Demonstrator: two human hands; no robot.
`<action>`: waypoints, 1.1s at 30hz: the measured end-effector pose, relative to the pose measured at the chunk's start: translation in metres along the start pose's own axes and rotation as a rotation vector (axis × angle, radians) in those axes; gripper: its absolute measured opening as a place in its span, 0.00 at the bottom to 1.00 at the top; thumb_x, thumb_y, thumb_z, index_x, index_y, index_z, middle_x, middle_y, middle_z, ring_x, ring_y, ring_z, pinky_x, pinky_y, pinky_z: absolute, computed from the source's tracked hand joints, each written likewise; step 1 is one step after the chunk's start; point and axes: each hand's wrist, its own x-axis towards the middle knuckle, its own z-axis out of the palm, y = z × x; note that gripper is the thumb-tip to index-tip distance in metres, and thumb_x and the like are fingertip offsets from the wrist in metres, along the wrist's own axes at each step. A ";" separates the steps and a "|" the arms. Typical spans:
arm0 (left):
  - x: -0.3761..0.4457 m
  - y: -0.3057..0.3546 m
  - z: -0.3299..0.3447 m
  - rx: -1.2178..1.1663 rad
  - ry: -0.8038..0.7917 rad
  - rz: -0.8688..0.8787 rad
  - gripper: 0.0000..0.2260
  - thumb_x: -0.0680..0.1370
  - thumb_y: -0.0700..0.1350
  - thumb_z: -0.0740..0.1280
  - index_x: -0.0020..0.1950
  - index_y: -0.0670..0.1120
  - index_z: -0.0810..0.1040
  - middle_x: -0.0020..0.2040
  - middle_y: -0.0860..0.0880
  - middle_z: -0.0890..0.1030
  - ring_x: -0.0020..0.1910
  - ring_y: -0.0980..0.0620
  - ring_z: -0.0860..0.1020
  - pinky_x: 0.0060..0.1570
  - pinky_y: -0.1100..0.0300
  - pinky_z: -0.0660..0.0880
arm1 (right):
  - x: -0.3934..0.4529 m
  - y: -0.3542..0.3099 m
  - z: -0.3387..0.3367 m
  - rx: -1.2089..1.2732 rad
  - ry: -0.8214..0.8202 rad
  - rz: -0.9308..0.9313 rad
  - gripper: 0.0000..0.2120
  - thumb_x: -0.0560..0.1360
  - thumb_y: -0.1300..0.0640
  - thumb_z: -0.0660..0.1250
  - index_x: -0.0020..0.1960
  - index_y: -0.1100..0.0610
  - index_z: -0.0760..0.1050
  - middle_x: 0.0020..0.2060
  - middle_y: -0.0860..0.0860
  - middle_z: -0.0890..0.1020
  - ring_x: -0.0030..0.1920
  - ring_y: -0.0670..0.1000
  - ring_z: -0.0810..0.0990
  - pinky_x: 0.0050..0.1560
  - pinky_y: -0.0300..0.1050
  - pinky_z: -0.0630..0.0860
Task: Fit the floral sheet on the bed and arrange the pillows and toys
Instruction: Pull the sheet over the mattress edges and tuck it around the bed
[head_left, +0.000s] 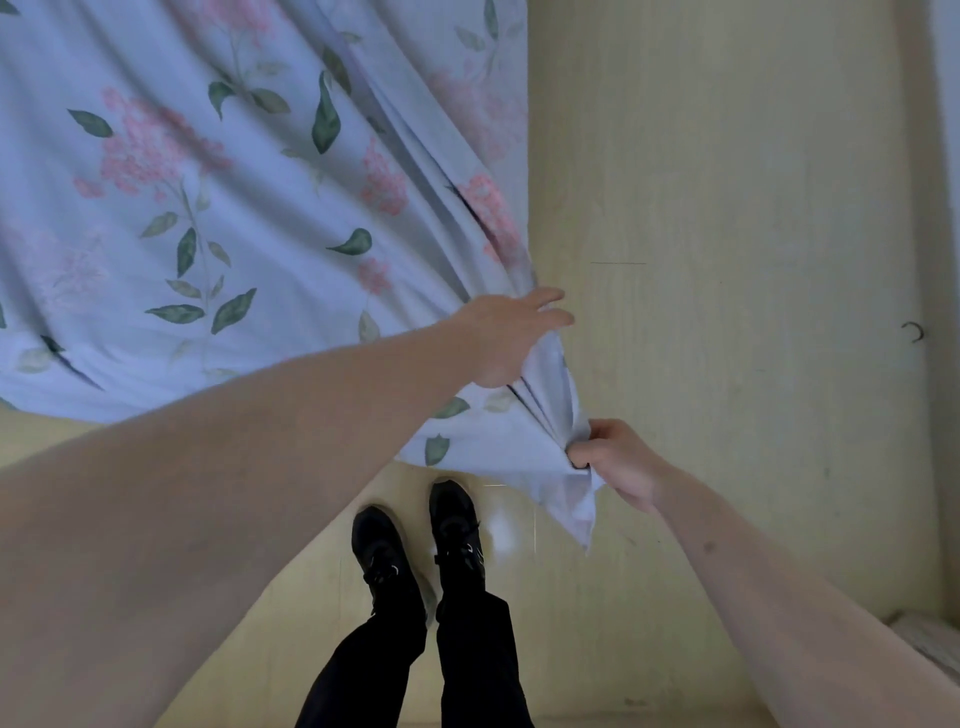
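The floral sheet (234, 208), pale blue with pink flower clusters and green leaves, covers the upper left of the view and drapes over the bed's near right corner. My right hand (615, 462) is clenched on a gathered bunch of the sheet's corner, and a loose flap hangs below the fist. My left hand (511, 338) reaches across and rests flat on the sheet at the bed corner, fingers spread, the cloth bunching under its palm. Deep folds run from the grip up along the right edge. No pillows or toys are in view.
A pale yellow-green wall or panel (727, 260) fills the right side, with a small metal hook (912, 331) on it. My feet in black shoes (423, 545) stand on a glossy light floor (260, 649) right below the bed corner.
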 end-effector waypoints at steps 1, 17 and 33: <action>0.008 0.003 -0.004 0.080 -0.079 0.026 0.29 0.77 0.35 0.63 0.76 0.53 0.66 0.73 0.51 0.68 0.48 0.47 0.79 0.39 0.54 0.75 | 0.001 -0.001 0.000 0.001 -0.012 -0.018 0.19 0.57 0.62 0.64 0.44 0.74 0.72 0.37 0.56 0.74 0.39 0.52 0.74 0.43 0.49 0.68; 0.096 0.031 -0.031 -0.246 0.088 0.024 0.09 0.76 0.44 0.66 0.55 0.50 0.80 0.60 0.51 0.76 0.52 0.49 0.78 0.54 0.52 0.76 | 0.035 0.097 -0.005 -0.079 0.404 0.288 0.07 0.77 0.63 0.61 0.49 0.63 0.78 0.44 0.58 0.82 0.41 0.57 0.78 0.40 0.45 0.70; -0.197 -0.166 0.116 -0.537 0.228 -0.955 0.15 0.77 0.44 0.69 0.63 0.51 0.75 0.63 0.52 0.71 0.52 0.49 0.79 0.56 0.52 0.75 | 0.056 -0.060 0.136 -0.372 0.178 -0.106 0.06 0.75 0.55 0.61 0.41 0.54 0.73 0.36 0.48 0.76 0.42 0.53 0.77 0.41 0.44 0.69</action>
